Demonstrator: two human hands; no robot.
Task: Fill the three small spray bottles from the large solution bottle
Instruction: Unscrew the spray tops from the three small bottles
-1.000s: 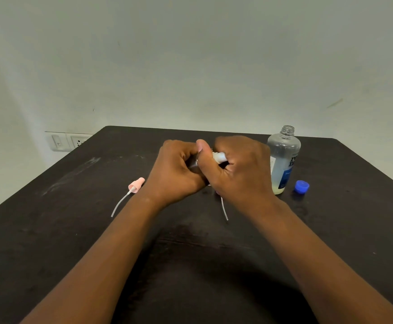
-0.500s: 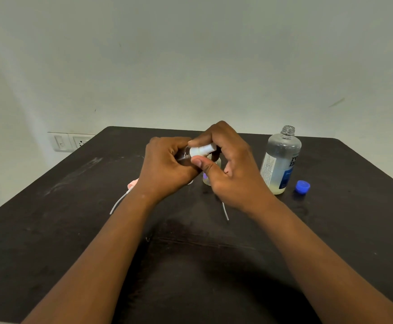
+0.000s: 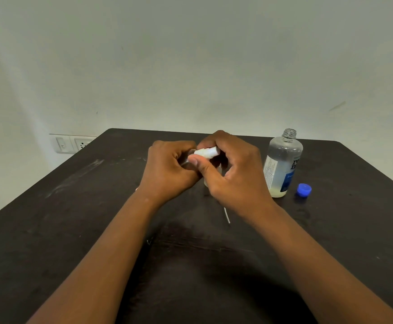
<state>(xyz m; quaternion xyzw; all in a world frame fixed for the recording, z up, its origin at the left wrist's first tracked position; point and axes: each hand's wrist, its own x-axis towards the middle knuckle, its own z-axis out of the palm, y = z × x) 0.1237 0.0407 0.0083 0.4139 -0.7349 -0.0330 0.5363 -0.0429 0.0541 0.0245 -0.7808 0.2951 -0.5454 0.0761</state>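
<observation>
Above the middle of the dark table (image 3: 74, 230), my left hand (image 3: 167, 169) grips a small clear spray bottle (image 3: 189, 159), which is mostly hidden in my fist. My right hand (image 3: 235, 178) pinches the white spray cap (image 3: 208, 152) at the bottle's mouth between thumb and fingers. The large solution bottle (image 3: 282, 167) stands uncapped to the right of my hands, with a little liquid at its bottom. Its blue cap (image 3: 304, 190) lies on the table just right of it. Part of another small bottle (image 3: 206, 182) shows behind my right hand.
A thin white dip tube (image 3: 227, 216) lies on the table below my right hand. A sliver of a pink part (image 3: 136, 189) peeks out beside my left wrist. A wall switch and socket (image 3: 71, 143) sit beyond the table's far left edge.
Both hands have lifted the small bottle a little higher. My right fingers have turned on the white cap. The pink spray head on the left is now mostly hidden behind my left wrist.
</observation>
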